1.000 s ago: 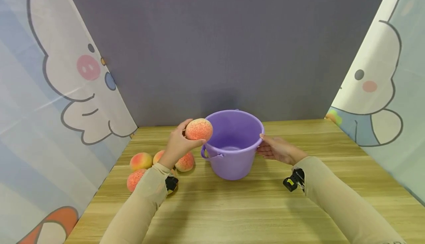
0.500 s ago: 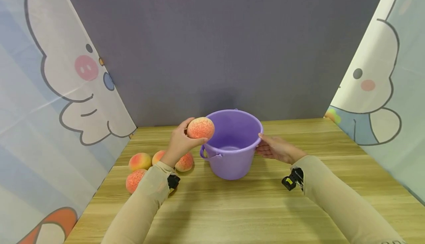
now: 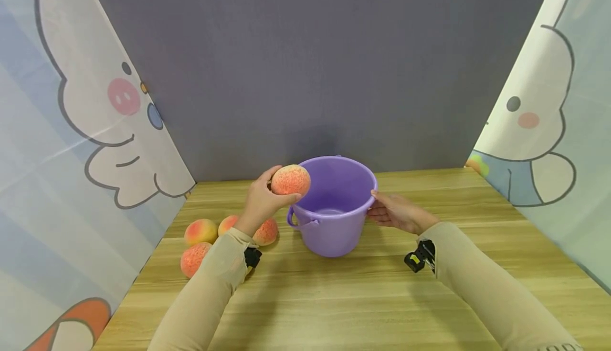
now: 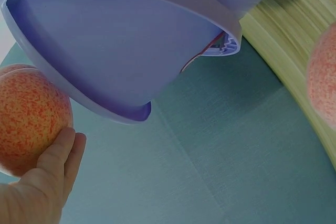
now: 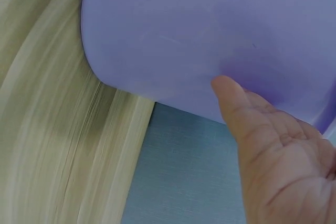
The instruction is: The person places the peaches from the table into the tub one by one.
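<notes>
A pink-speckled peach (image 3: 290,181) is in my left hand (image 3: 260,201), with the thumb beneath it and the fingers behind. It hangs at the left rim of an upright purple bucket (image 3: 331,237), overlapping the rim in the head view. In the left wrist view, the peach (image 4: 31,121) appears beside the bucket rim (image 4: 105,109). My right hand (image 3: 398,213) holds the bucket's right side, its thumb on the rim and its other fingers below, outside the wall. In the right wrist view, fingertips of that hand (image 5: 289,166) meet the bucket's outer wall (image 5: 168,35).
Several more peaches lie on the wooden table (image 3: 310,303) at the left, among them a yellow-red peach (image 3: 201,232) and a speckled peach (image 3: 194,259); my left forearm partly covers the group. A dark grey panel (image 3: 315,75) stands behind, with cartoon-printed curtains (image 3: 43,181) at the sides.
My left hand has shifted slightly right and up with the peach, over the bucket's left rim. The right hand keeps its place on the bucket.
</notes>
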Available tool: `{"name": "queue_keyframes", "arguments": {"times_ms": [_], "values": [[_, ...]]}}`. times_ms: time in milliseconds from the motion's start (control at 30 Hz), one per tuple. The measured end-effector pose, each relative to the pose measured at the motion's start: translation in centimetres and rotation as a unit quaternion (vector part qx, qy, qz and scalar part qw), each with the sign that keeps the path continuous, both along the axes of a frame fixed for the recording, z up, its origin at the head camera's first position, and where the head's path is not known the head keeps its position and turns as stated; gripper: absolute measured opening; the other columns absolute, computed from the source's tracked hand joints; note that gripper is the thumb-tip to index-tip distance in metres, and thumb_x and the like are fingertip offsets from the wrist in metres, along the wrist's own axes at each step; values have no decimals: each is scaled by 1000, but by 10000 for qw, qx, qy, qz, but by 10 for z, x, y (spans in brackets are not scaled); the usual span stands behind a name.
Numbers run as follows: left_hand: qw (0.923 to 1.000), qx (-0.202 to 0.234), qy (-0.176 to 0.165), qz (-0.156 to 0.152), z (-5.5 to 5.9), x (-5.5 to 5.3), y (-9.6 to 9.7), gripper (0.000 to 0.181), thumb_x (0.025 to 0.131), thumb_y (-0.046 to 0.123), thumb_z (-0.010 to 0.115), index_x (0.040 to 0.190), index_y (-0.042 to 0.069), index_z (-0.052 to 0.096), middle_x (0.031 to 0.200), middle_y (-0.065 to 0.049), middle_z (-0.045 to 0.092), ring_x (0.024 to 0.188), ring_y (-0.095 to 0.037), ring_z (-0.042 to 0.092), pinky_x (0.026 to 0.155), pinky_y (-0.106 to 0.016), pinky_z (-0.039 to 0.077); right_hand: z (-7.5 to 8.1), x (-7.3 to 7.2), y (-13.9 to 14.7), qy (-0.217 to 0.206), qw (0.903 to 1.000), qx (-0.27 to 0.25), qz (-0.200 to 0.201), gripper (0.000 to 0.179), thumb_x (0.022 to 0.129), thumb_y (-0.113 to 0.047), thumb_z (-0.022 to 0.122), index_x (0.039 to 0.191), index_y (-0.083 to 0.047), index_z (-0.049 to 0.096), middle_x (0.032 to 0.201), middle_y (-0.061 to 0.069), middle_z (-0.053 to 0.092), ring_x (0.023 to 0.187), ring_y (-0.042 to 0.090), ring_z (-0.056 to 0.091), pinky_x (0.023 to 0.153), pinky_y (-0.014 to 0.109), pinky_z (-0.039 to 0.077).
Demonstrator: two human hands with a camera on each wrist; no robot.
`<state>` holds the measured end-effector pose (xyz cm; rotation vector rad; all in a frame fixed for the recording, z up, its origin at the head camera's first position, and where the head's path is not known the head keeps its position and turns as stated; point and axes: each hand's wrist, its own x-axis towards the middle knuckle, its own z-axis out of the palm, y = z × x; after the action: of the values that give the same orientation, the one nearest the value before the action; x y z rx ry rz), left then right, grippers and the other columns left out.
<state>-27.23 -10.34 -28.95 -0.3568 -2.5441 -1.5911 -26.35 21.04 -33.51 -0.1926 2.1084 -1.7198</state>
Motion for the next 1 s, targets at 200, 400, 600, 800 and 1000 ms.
{"name": "queue_keyframes", "arguments": {"times_ms": [200, 400, 600, 800, 1000], "values": [[10000, 4, 32, -59, 2, 0, 2, 84, 71, 19, 83, 143, 6, 41, 133, -20, 52, 115, -32, 55, 93, -44, 48, 1, 0, 0, -8, 10000, 36, 38, 70, 105, -39, 25, 137, 23, 24, 139, 37, 36, 130, 46, 37, 105, 51, 35], [9999, -5, 97, -83, 3, -1, 6, 83, 71, 19, 84, 142, 7, 44, 132, -19, 53, 115, -32, 55, 92, -44, 48, 1, 0, 0, -29, 10000, 29, 48, 70, 105, -39, 24, 138, 23, 23, 139, 38, 35, 131, 47, 34, 105, 51, 34], [9999, 50, 131, -95, 3, -3, 8, 81, 70, 18, 84, 141, 5, 45, 131, -19, 54, 114, -32, 56, 92, -43, 48, 0, 0, 0, -37, 10000, 21, 42, 70, 105, -39, 25, 138, 23, 23, 139, 38, 35, 131, 47, 34, 106, 51, 33], [9999, -22, 130, -111, 3, -5, 10, 81, 71, 18, 84, 141, 6, 44, 132, -19, 53, 114, -32, 56, 92, -44, 49, 0, -1, -1, -42, 10000, 55, -4, 69, 105, -39, 24, 138, 22, 24, 139, 37, 36, 130, 46, 37, 105, 51, 34], [9997, 9, 221, -140, 4, -5, 13, 81, 71, 16, 84, 140, 3, 45, 131, -21, 54, 113, -33, 57, 91, -44, 49, 1, 0, -1, -40, 10000, 45, 25, 70, 105, -38, 24, 138, 23, 23, 139, 38, 35, 131, 48, 32, 106, 51, 34]]}}
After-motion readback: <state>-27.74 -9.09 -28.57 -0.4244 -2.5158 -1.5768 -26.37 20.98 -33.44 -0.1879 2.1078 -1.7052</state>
